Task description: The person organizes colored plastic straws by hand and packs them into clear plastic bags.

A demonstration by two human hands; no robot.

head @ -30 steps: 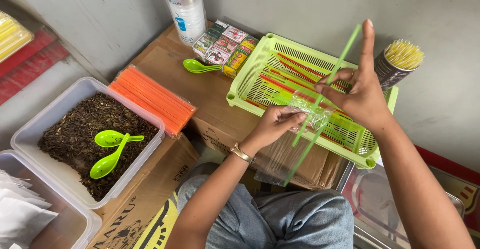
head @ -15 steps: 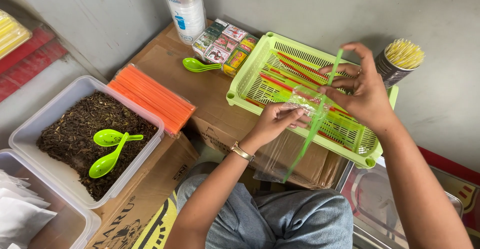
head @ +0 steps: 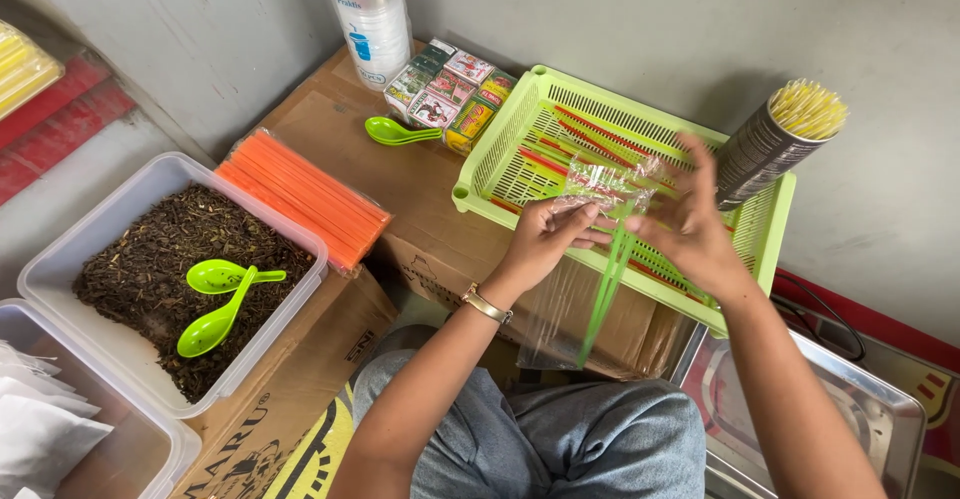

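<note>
My left hand point(head: 545, 237) pinches the crinkled mouth of a long clear plastic sleeve point(head: 575, 289) that hangs down toward my lap. Green straws point(head: 604, 289) sit inside the sleeve, their lower ends near its bottom. My right hand point(head: 688, 221), blurred by motion, is at the sleeve's mouth with fingers spread, touching the plastic and straw tops. Both hands hover over the front edge of a lime green slotted tray point(head: 500, 154) that holds red and green straws.
A pack of orange straws point(head: 300, 194) lies on the cardboard box point(head: 420, 219). A clear tub of dry tea leaves point(head: 150, 269) holds two green spoons point(head: 220, 299). Stacked cups point(head: 370, 14), small packets point(head: 450, 89), a can of yellow straws point(head: 780, 134) and a metal tray point(head: 860, 409) stand around.
My right hand came down from holding green straws up high to the sleeve's mouth. The straws have slid down inside the plastic sleeve. The left hand has stayed in place.
</note>
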